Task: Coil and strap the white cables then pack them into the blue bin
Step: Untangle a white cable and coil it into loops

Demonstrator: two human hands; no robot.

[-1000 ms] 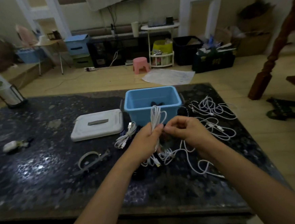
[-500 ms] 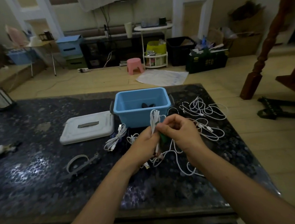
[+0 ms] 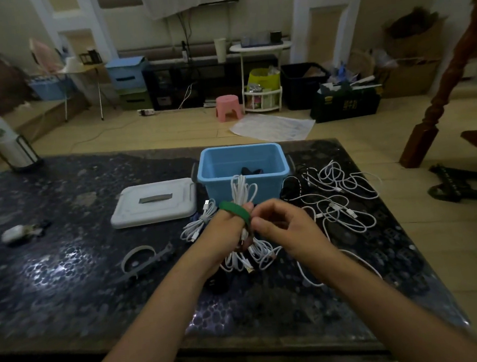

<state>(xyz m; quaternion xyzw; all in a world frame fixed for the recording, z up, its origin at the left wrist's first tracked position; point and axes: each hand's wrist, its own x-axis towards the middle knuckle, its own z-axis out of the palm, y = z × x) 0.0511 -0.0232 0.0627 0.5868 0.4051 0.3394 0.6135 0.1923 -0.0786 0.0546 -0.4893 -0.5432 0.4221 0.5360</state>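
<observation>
My left hand (image 3: 227,236) grips a coiled white cable (image 3: 241,190) upright in front of the blue bin (image 3: 242,170). A green strap (image 3: 235,211) curves over that hand's thumb and around the coil. My right hand (image 3: 285,228) pinches the strap's end beside the coil. The coil's lower loops and plugs hang below the hands. Loose white cables (image 3: 338,198) lie tangled on the table to the right of the bin. Another coiled white cable (image 3: 199,224) rests left of my left hand. Something dark lies inside the bin.
The bin's white lid (image 3: 155,203) lies left of the bin on the dark stone table (image 3: 67,265). A grey strap (image 3: 145,258) lies on the table's left-middle. A small white object (image 3: 16,233) sits far left, and a lantern-like holder (image 3: 12,144) stands at the back left corner.
The green strap has come into view, now looped over my left thumb and round the coil. Both hands stay together at the coil, and the view has shifted slightly.
</observation>
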